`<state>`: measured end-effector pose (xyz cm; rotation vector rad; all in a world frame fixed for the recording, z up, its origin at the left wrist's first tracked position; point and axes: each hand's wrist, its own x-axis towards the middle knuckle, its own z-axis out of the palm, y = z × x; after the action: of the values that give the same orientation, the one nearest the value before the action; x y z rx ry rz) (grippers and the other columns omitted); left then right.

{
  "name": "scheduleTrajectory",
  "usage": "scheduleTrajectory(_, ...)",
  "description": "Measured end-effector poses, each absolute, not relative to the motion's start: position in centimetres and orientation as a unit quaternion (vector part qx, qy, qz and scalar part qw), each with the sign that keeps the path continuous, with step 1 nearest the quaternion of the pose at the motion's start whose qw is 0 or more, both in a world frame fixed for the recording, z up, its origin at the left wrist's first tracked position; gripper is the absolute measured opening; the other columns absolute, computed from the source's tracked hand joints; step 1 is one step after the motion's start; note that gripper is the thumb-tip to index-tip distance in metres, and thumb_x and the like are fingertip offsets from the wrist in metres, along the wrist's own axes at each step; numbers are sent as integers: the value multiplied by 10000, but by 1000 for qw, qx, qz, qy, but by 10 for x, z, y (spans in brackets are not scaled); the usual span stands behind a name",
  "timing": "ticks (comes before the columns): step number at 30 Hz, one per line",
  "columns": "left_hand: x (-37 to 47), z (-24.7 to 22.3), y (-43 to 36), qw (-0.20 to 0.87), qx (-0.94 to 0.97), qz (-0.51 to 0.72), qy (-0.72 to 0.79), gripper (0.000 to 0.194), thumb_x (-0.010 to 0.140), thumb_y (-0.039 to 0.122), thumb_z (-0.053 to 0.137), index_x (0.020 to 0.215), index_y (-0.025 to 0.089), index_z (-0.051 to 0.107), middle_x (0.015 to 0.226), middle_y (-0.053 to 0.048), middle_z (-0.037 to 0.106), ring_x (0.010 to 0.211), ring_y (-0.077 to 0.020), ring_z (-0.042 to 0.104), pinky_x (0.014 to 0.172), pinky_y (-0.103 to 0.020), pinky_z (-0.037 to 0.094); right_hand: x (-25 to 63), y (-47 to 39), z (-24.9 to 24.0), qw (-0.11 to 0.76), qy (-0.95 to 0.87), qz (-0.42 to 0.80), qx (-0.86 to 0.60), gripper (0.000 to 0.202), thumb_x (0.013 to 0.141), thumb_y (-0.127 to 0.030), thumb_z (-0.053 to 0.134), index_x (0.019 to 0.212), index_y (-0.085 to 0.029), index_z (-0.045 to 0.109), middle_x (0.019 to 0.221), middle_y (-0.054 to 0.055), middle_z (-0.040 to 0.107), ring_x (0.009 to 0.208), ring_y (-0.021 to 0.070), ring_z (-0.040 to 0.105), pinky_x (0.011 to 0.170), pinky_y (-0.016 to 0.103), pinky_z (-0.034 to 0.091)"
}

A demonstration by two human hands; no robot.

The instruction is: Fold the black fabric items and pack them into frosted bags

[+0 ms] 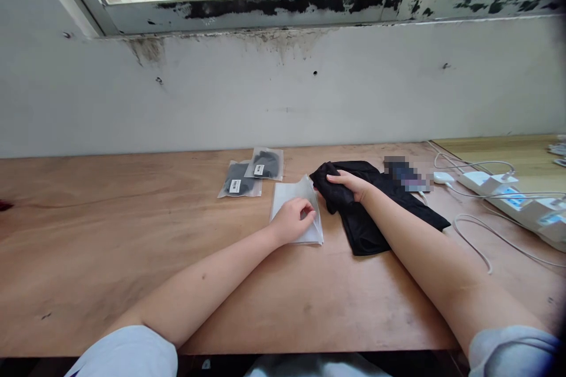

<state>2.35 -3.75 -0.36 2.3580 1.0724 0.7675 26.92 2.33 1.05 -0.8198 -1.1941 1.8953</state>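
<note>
My left hand [292,221] is closed, thumb and fingers curled together at the frosted plastic bags [283,193], which lie flat in a small stack. The upper right corner of the top bag stands up a little. In my right hand [354,184] is a bunched-up black cloth [335,193], held just right of the stack and slightly above the table. Beneath that hand and forearm a larger black cloth [367,237] lies spread out. Whether the two black pieces are joined, I cannot tell.
Two filled bags with white labels, a front one [239,179] and a back one [267,164], overlap behind the stack. A blurred-out phone [407,174] lies at right, near a power strip [508,191] with chargers and white cables [475,221]. A wall and window stand behind the table.
</note>
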Motion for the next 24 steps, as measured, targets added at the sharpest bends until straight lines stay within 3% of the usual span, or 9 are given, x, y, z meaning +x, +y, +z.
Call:
scheduleTrajectory(4,22,-3,-39,168,839,321,406,62,881,253,626,892,215,673,960,-32,710,1038,-246,617,954,-417,423,257,16,21,315,-511,733,-320,409,714,-387,864,990,-125,714,932,114,771,779,225,752,724,308,627)
scheduleTrajectory(9,16,-2,-42,135,819,393,396,130,901,188,553,843,210,667,892,-34,700,988,-227,618,934,-413,446,244,11,32,232,-537,677,-446,375,682,-339,889,977,-165,738,957,98,779,806,223,745,694,280,615)
scheduleTrajectory(16,10,0,-45,105,815,448,352,265,934,222,501,1144,203,661,1070,-71,684,1073,-233,604,977,-432,448,234,2,50,151,-669,529,-500,291,710,-355,836,934,-183,769,938,57,776,858,214,714,688,242,541)
scheduleTrajectory(20,8,2,-52,62,835,454,304,337,941,248,476,1244,196,616,1152,-100,651,1136,-245,581,1013,-441,425,218,-6,54,160,-736,471,-459,266,697,-297,819,944,-211,768,932,21,762,935,208,681,742,235,502)
scheduleTrajectory(24,8,2,-57,5,866,410,287,405,925,256,488,1313,193,585,1184,-114,641,1181,-272,560,1021,-463,382,204,-8,47,195,-669,456,-554,169,682,-267,802,796,-180,711,795,35,722,812,209,667,651,252,501)
